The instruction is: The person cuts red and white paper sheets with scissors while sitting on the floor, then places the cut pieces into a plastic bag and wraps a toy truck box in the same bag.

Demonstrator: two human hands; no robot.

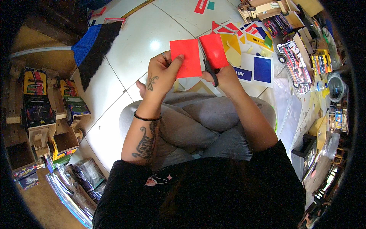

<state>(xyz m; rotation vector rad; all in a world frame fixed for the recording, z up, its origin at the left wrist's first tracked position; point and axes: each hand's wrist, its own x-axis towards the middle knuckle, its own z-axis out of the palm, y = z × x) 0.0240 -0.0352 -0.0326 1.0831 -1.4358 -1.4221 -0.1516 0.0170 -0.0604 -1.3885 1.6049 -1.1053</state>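
My left hand [162, 72] pinches a red sheet [185, 57] by its left side, thumb on top. My right hand [228, 81] grips black-handled scissors [207, 65], whose blades point away from me and stand at a slit running down the sheet. To the right of the slit, the red part [215, 49] tilts up against my right fingers. I cannot tell whether the two red parts are still joined at the near end. Both hands are held above my crossed legs [194, 114].
Printed and coloured sheets [263, 69] lie on the tiled floor [152, 30] beyond my right hand. Wooden toy trucks [40, 99] stand at the left, more at the far right. A black-bristled broom [100, 47] lies at the left; plastic-wrapped packs [82, 179] sit nearer.
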